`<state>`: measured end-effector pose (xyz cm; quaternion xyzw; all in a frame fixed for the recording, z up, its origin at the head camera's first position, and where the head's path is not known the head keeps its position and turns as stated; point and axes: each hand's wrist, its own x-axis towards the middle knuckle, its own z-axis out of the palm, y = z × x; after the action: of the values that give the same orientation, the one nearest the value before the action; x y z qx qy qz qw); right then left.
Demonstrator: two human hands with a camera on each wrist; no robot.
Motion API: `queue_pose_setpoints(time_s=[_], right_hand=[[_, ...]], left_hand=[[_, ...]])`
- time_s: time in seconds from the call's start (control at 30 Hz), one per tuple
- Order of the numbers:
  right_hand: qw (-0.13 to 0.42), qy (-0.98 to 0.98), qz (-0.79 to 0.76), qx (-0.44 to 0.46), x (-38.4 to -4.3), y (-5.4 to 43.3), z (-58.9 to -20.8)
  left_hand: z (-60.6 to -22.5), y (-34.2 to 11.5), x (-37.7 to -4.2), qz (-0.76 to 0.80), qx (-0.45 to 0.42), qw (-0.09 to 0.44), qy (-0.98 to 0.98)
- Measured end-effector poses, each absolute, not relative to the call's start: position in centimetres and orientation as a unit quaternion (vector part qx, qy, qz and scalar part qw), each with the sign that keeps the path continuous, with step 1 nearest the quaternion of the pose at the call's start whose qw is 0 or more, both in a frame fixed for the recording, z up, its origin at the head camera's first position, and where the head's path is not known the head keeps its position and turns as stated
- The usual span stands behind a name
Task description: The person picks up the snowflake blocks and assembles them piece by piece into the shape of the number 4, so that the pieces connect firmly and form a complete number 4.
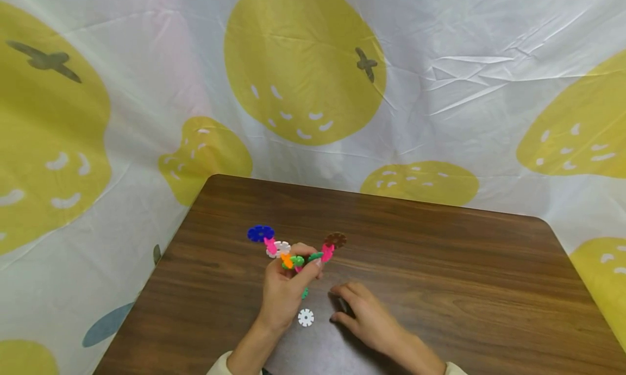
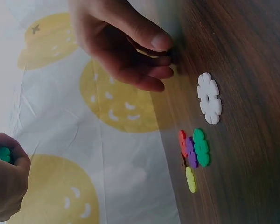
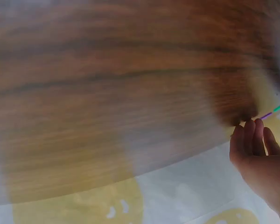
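My left hand (image 1: 286,293) grips a chain of slotted plastic discs above the table. Its left arm ends in a blue disc (image 1: 261,233), followed by pink, white, orange and light green ones. On the other side a pink disc (image 1: 327,252) leads to a brown disc (image 1: 335,240). Fingers hide part of the middle. Low over the table, my right hand (image 1: 369,315) has loosely bent fingers, with nothing visible held. A loose white disc (image 1: 306,317) lies between the hands.
In the left wrist view, a green disc (image 2: 201,147), a purple disc (image 2: 191,152), a red disc (image 2: 182,141) and a yellow disc (image 2: 191,179) lie on the brown wooden table (image 1: 440,266). A fruit-print curtain (image 1: 415,119) hangs behind its far edge.
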<state>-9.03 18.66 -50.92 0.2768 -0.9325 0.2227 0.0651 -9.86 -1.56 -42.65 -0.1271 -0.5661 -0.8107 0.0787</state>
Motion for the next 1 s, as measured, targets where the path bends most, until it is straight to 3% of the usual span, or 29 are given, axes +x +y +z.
queue_pose_setpoints(time_s=[0.47,1.0], right_hand=[[0.093,-0.911,0.198,0.350,-9.1,16.3,-51.4],[0.113,-0.914,0.156,0.357,-8.7,14.5,-51.5]], left_hand=[[-42.5,-1.4,-9.8,-0.812,-0.131,0.074,-0.563],[-42.5,-1.3,-9.7,-0.814,-0.128,0.060,-0.564]])
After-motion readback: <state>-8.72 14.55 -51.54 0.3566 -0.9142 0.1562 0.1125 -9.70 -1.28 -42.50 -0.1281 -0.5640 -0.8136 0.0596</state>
